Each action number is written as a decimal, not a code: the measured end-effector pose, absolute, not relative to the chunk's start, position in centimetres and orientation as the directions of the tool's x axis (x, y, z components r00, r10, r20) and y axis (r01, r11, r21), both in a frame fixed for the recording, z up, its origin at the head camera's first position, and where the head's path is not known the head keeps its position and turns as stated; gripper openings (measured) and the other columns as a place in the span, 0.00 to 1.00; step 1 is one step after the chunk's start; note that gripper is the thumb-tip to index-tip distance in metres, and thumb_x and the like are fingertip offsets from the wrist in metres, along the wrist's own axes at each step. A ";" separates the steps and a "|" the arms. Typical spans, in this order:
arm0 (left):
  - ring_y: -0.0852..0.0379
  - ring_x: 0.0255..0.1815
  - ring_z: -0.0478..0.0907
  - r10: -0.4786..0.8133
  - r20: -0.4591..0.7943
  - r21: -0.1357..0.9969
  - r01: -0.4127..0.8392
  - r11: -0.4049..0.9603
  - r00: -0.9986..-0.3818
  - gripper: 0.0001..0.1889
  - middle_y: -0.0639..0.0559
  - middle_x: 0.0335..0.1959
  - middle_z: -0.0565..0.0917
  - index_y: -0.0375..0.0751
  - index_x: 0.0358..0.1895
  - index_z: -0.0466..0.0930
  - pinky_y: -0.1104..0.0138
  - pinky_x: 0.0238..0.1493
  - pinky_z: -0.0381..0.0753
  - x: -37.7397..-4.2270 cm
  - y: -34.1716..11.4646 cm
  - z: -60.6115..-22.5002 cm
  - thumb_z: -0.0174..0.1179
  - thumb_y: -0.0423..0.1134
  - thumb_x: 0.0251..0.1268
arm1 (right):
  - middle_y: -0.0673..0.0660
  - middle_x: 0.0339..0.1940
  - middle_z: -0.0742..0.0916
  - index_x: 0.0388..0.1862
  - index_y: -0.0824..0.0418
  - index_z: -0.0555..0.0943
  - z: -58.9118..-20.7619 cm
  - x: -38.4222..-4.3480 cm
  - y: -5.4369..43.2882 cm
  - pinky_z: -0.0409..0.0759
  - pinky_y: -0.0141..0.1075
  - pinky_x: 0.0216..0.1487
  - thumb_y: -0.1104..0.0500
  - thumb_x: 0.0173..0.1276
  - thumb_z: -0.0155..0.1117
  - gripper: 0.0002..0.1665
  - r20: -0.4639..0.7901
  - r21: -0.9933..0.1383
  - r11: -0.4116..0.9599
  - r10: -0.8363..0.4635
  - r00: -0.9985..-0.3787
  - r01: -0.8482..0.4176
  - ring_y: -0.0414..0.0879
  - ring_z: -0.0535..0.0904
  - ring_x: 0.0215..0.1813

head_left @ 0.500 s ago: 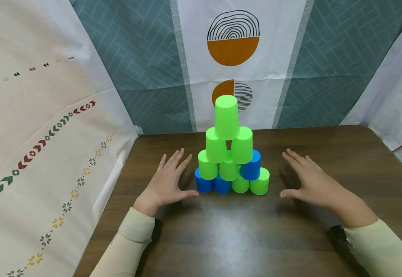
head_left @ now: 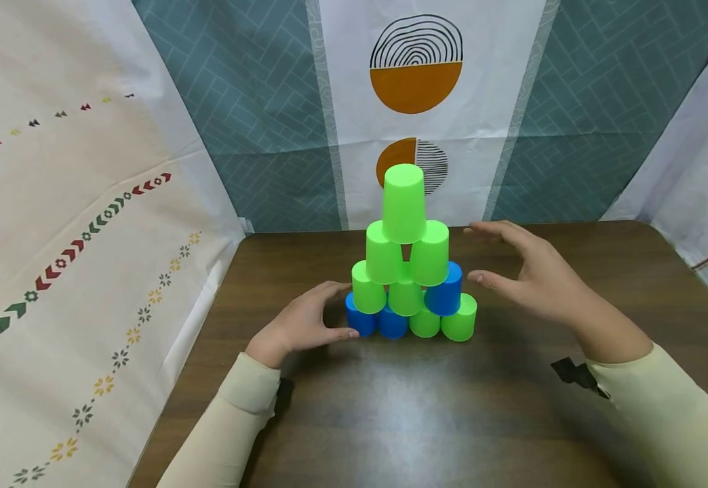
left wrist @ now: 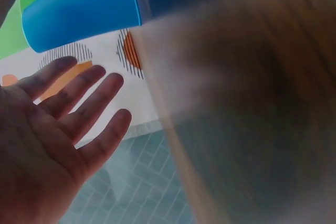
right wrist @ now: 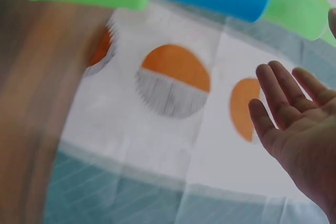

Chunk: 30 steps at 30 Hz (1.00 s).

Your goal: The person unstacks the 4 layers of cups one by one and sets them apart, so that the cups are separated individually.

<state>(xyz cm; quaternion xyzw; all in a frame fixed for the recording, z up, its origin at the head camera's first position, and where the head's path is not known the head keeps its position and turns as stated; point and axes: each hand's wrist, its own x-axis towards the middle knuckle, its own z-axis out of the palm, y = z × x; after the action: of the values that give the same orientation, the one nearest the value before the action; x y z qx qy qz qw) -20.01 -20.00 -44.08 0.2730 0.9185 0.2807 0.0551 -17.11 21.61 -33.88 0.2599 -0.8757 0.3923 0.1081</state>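
Note:
Upside-down plastic cups stand in a four-tier pyramid on the table, with a single green cup [head_left: 405, 203] on top. Two green cups form the tier below it; under them are two green cups and a blue cup [head_left: 443, 290]. Blue and green cups make up the bottom row. My left hand [head_left: 305, 322] is beside the bottom-left blue cup [head_left: 360, 317], fingers spread around its side; the left wrist view shows a gap between fingers and blue cup [left wrist: 81, 14]. To the pyramid's right my right hand [head_left: 543, 278] hovers with fingers extended, holding nothing.
The brown wooden table [head_left: 427, 413] reaches back to a hanging teal and white cloth [head_left: 354, 122]. A patterned white cloth [head_left: 85, 271] hangs along the left side. Black straps show at both sleeve cuffs.
My right hand has risen and moved left, closer to the pyramid. My left hand has turned and drawn its fingers in nearer the bottom-left blue cup. The pyramid stands unchanged.

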 end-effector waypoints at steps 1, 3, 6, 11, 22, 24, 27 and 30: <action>0.54 0.71 0.73 0.532 0.040 0.570 0.457 0.683 -0.846 0.50 0.59 0.70 0.75 0.51 0.77 0.69 0.50 0.67 0.77 -20.0 -20.0 -44.1 0.72 0.73 0.54 | 0.48 0.70 0.81 0.77 0.47 0.73 -33.4 -17.2 21.2 0.70 0.56 0.71 0.56 0.65 0.80 0.43 0.412 -0.634 0.541 -0.367 -0.834 -0.552 0.48 0.72 0.72; 0.54 0.69 0.75 0.531 0.020 0.599 0.436 0.672 -0.847 0.48 0.59 0.68 0.77 0.51 0.75 0.70 0.51 0.67 0.78 -20.2 -19.9 -44.2 0.74 0.71 0.54 | 0.47 0.68 0.82 0.76 0.46 0.73 -32.5 -17.4 20.4 0.71 0.44 0.70 0.57 0.66 0.80 0.42 0.438 -0.636 0.519 -0.366 -0.821 -0.571 0.45 0.74 0.70; 0.52 0.68 0.76 0.544 0.005 0.635 0.423 0.646 -0.839 0.47 0.58 0.67 0.78 0.49 0.74 0.71 0.50 0.67 0.77 -20.5 -19.7 -44.3 0.76 0.66 0.55 | 0.44 0.66 0.83 0.76 0.43 0.73 -31.3 -17.6 19.3 0.69 0.30 0.66 0.57 0.67 0.79 0.41 0.461 -0.635 0.501 -0.365 -0.809 -0.588 0.41 0.76 0.68; 0.48 0.65 0.78 0.567 -0.014 0.698 0.398 0.595 -0.823 0.44 0.56 0.64 0.81 0.48 0.74 0.71 0.49 0.64 0.79 -21.2 -19.8 -44.9 0.78 0.61 0.57 | 0.47 0.66 0.83 0.77 0.44 0.72 -29.7 -18.0 17.6 0.72 0.44 0.69 0.53 0.69 0.77 0.40 0.453 -0.656 0.478 -0.371 -0.811 -0.585 0.43 0.77 0.68; 0.55 0.58 0.83 0.602 -0.092 0.749 0.344 0.567 -0.793 0.37 0.54 0.60 0.83 0.46 0.69 0.74 0.56 0.60 0.83 -22.0 -19.5 -45.2 0.80 0.50 0.59 | 0.41 0.67 0.81 0.77 0.44 0.71 -27.4 -19.1 14.5 0.77 0.56 0.66 0.46 0.69 0.76 0.40 0.412 -0.710 0.434 -0.383 -0.827 -0.555 0.45 0.75 0.69; 0.55 0.56 0.83 0.597 -0.098 0.751 0.334 0.569 -0.796 0.35 0.54 0.58 0.84 0.45 0.67 0.75 0.57 0.60 0.83 -22.1 -19.4 -45.2 0.80 0.47 0.59 | 0.41 0.67 0.81 0.77 0.44 0.71 -27.3 -19.2 14.2 0.80 0.55 0.62 0.44 0.69 0.76 0.40 0.391 -0.723 0.445 -0.367 -0.844 -0.529 0.45 0.75 0.69; 0.55 0.55 0.83 0.593 -0.110 0.752 0.324 0.574 -0.797 0.33 0.55 0.56 0.84 0.45 0.65 0.76 0.58 0.59 0.83 -22.3 -19.3 -45.4 0.80 0.45 0.59 | 0.44 0.67 0.81 0.77 0.46 0.71 -27.2 -19.3 13.7 0.82 0.56 0.59 0.43 0.69 0.75 0.40 0.366 -0.742 0.450 -0.349 -0.863 -0.497 0.47 0.75 0.68; 0.55 0.55 0.83 0.591 -0.117 0.745 0.323 0.583 -0.798 0.32 0.55 0.55 0.85 0.45 0.64 0.77 0.58 0.60 0.83 -22.4 -19.1 -45.5 0.80 0.45 0.59 | 0.47 0.66 0.82 0.76 0.49 0.71 -27.1 -19.5 13.5 0.78 0.58 0.63 0.44 0.69 0.75 0.40 0.358 -0.746 0.453 -0.345 -0.867 -0.488 0.49 0.76 0.68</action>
<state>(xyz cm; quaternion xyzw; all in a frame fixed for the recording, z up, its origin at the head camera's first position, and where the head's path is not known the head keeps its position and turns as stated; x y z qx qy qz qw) -22.36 -19.10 -45.50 0.2623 0.8714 0.3737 0.1796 -19.50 13.49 -27.10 0.2455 -0.8489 0.4616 0.0777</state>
